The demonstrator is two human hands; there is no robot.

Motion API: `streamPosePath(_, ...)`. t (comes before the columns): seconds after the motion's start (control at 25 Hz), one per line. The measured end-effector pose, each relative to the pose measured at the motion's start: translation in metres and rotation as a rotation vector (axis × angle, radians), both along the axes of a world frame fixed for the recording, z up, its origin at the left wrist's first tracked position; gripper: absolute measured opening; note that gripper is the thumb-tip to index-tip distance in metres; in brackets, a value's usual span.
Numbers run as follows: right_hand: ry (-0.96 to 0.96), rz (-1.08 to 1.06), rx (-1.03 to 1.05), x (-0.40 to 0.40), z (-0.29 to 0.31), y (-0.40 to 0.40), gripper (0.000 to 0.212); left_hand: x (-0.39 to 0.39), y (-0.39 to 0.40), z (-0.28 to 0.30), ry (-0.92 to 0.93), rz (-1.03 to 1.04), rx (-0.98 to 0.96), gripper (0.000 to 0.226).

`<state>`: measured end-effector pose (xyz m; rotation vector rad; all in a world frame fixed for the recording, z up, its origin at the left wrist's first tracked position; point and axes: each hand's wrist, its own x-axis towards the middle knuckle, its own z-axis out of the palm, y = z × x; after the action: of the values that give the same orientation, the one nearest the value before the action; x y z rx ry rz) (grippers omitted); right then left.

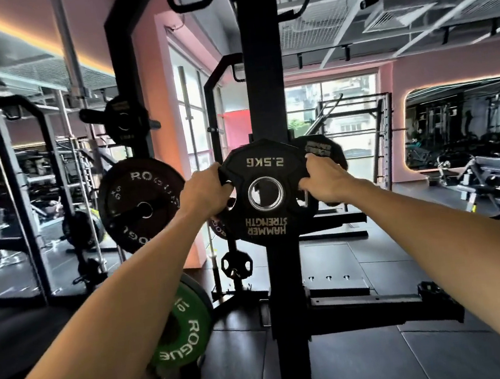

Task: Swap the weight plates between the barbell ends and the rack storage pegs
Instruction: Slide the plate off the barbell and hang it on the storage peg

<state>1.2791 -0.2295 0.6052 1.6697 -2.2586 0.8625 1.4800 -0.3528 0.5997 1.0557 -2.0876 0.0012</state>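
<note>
**At the rack upright: 2.5 kg plate in both hands**

Before the black rack upright we hold the 2.5 kg plate at arm's length, face toward us, its print reading upside down. Our left hand grips the plate's left edge, fingers curled into the grip slot; our right hand grips the right edge the same way. The steel-lined centre hole is open to view, so we judge the plate is on no peg or sleeve at this moment.

Just behind the plate, to its right, a second small black plate sits against the upright, probably on a peg; the peg itself is hidden. Further left, a large Rogue plate hangs on the rack, and a green 10 plate sits lower down.

Progress, as a judgement: one plate is in transit. Whether it is coming off storage or going on, we cannot tell. The barbell ends are not identifiable, so the remaining swaps cannot be counted.
</note>
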Motion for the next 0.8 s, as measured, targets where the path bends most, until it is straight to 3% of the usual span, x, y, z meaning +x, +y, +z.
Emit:
streamPosePath(0.24, -0.01, 0.059, -0.012, 0.108, 0.006, -0.067, 0.042, 0.116, -0.06, 0.007, -0.022, 0.049, -0.017, 0.03)
streamPosePath(0.44, -0.031, 0.131, -0.01, 0.203, 0.013, -0.131, 0.017, 0.219, -0.116, 0.017, -0.019, 0.05, -0.046, 0.029)
streamPosePath(0.64, 0.006, 0.207, -0.038, 0.28, 0.022, -0.199, 0.015, 0.299, -0.182, 0.028, -0.053, 0.148, -0.09, 0.039)
streamPosePath(0.8, 0.03, 0.218, -0.051, 0.311, 0.029, -0.259, 0.017, 0.336, -0.238, 0.037, -0.062, 0.141, -0.093, 0.035)
